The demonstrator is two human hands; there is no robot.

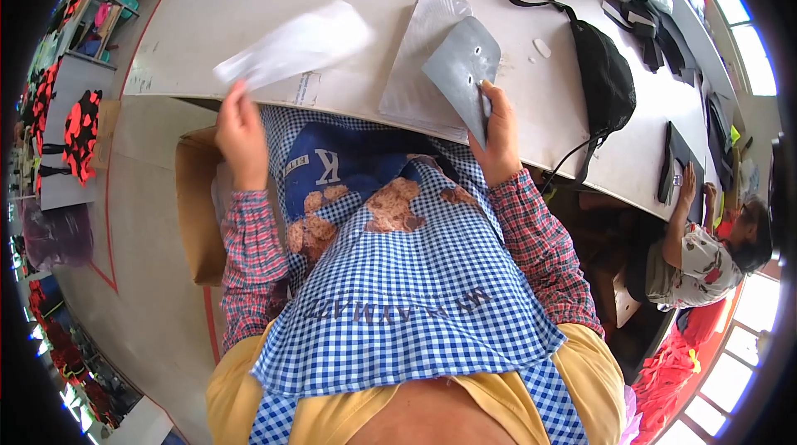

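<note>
Blue-and-white checked cloth apron fills the foreground. Beyond it, the left grip pinches a blurred white sheet above the pale bench; the right grip clasps a grey, flat, holed panel over translucent sheets.

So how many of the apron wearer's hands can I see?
2: the left hand at the blurred white sheet, the right hand holding the grey sheet.

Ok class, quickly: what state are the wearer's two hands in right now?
Left hand: closed, pinching a blurred white sheet.
Right hand: closed, holding a grey slotted panel.
</note>
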